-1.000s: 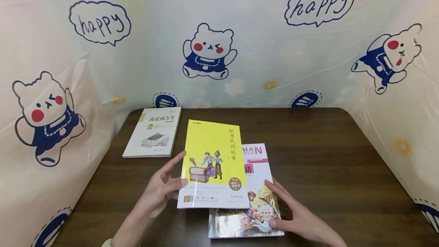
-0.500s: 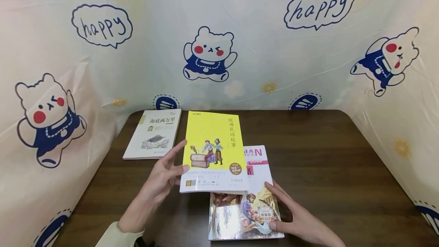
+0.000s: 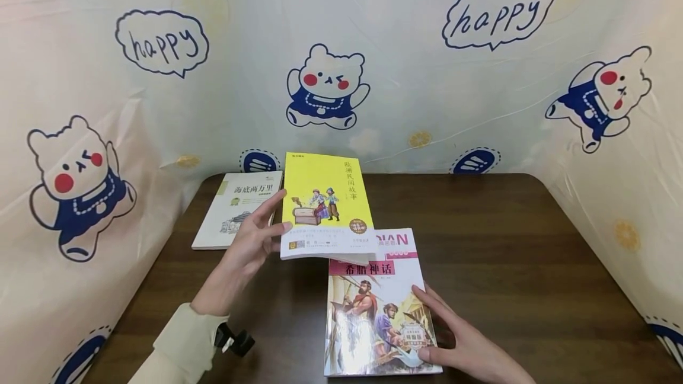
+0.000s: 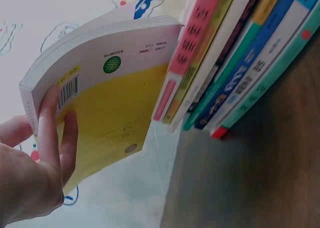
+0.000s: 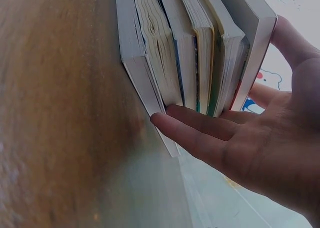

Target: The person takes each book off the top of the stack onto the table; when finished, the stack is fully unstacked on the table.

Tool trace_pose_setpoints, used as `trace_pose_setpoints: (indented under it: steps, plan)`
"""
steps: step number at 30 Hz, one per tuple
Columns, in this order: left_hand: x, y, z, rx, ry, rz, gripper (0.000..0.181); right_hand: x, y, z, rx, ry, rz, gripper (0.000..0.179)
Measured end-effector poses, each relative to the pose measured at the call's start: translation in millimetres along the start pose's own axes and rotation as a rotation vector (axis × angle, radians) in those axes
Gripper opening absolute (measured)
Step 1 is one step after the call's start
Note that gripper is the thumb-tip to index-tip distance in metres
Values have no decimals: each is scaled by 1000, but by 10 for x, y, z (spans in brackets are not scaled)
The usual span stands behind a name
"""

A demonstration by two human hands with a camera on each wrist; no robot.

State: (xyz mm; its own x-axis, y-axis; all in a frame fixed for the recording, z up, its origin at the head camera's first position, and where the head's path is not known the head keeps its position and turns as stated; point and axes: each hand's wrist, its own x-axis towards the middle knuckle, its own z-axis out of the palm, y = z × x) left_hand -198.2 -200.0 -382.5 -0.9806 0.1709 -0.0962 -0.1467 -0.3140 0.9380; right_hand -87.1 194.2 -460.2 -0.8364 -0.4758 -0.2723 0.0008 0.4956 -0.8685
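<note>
My left hand [image 3: 249, 242] pinches the left edge of a yellow and white paperback book [image 3: 320, 206], thumb on the cover and fingers on its back. In the left wrist view the raised book's yellow back cover [image 4: 112, 112] and barcode show, its pages bowed. A thick stack of books [image 4: 227, 70] lies at the table's near middle, topped by a glossy illustrated book [image 3: 368, 319] with a pink title band. The yellow book hides part of that top cover. My right hand [image 3: 461, 336] rests on the stack's right side, its fairly straight fingers [image 5: 200, 133] touching the page edges.
A white book [image 3: 240, 209] lies at the back left of the dark wooden table [image 3: 507, 253], partly covered by my left hand and the yellow book. A printed cloth [image 3: 405, 76] with bears hangs behind and around the table.
The yellow book in my left hand has moved away from me, off most of the stack and slightly left, uncovering the top book's title and picture. My right hand stays on the stack.
</note>
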Motion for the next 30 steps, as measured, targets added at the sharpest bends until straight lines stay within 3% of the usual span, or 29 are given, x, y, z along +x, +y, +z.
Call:
trace_pose_setpoints:
  steps: [19, 25, 30]
  plan:
    - [534, 190, -294, -9, 60, 21, 76, 1, -12, -5, 7, -7, 11, 77]
    - [684, 197, -406, 26, 89, -7, 76, -23, -24, 6, 9, -9, -14, 78]
    - [795, 117, -524, 66, 99, -61, 76, -18, -16, 6, 23, -11, 10, 78]
